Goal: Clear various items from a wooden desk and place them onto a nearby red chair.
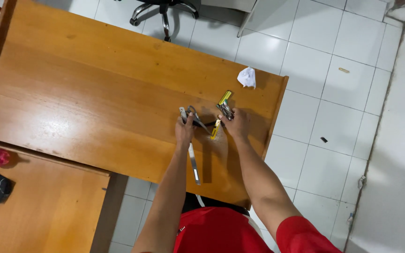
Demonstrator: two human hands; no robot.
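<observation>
Near the right edge of the orange-brown wooden desk (94,93), left hand (184,131) grips grey metal pliers (194,117) while right hand (236,124) pinches a small yellow-and-metal tool (224,104); slipping could send parts off the edge.

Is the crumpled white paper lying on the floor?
No, the crumpled white paper lies on the wooden desk, near its far corner.

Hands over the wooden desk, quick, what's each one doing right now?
Left hand: closed on a grey metal tool.
Right hand: closed on a small yellow and black tool.
</observation>
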